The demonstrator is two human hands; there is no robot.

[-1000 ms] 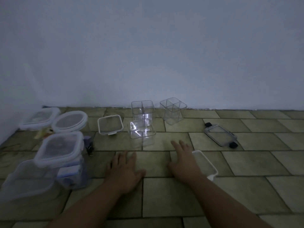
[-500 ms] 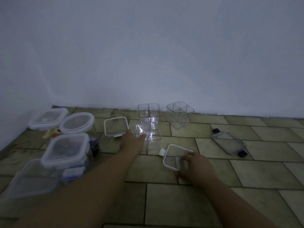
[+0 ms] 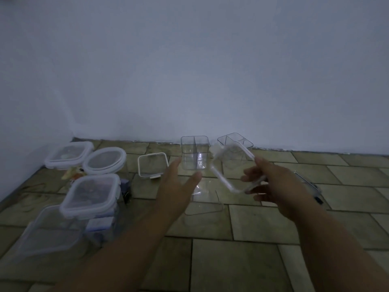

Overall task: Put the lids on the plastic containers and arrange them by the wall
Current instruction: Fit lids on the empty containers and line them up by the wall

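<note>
My right hand [image 3: 275, 186] holds a square clear lid with a white rim [image 3: 227, 165] tilted in the air, pinched at its near corner. My left hand [image 3: 176, 186] reaches forward, thumb and fingers spread around a small clear container [image 3: 205, 199] that is tipped with its open rim toward me, just above the floor. Behind them, two clear divided containers stand without lids by the wall: one [image 3: 194, 152] in the middle and another [image 3: 244, 141] partly hidden by the raised lid.
Another white-rimmed lid [image 3: 153, 167] lies on the tile floor to the left. A black-clipped lid [image 3: 313, 189] shows behind my right hand. Lidded containers [image 3: 69, 153], [image 3: 104, 160], [image 3: 92, 194] and a larger tub [image 3: 52, 230] crowd the left corner. The wall [image 3: 189, 81] runs across the back.
My right hand picked the white-rimmed lid off the floor and raised it. My left hand reached the small clear container, which has come nearer to me and tipped.
</note>
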